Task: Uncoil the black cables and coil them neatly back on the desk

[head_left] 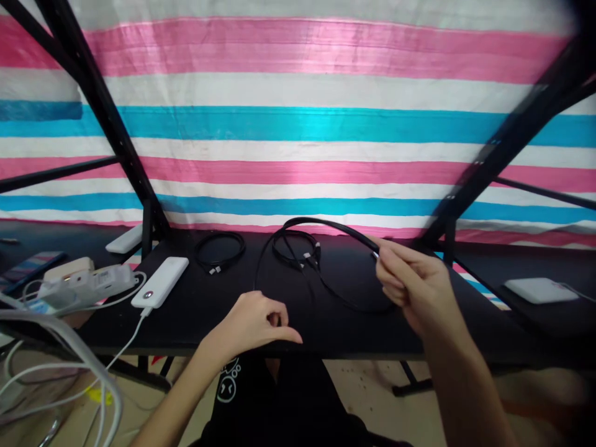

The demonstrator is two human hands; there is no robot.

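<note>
My right hand is raised over the black table, its fingers pinched on a black cable that arcs up and leftward from my fingertips. That cable runs down to a loose black coil with pale plugs at the back of the table. Lower down, my left hand rests near the table's front edge with its fingers curled in; the cable's thin strand seems to pass through them, but I cannot see that clearly. A second coiled black cable lies apart to the left.
A white power bank with a white lead lies at the left. Beside it sit a white power strip and tangled white cables. Another white device lies on the right table. Black rack posts stand before a striped sheet.
</note>
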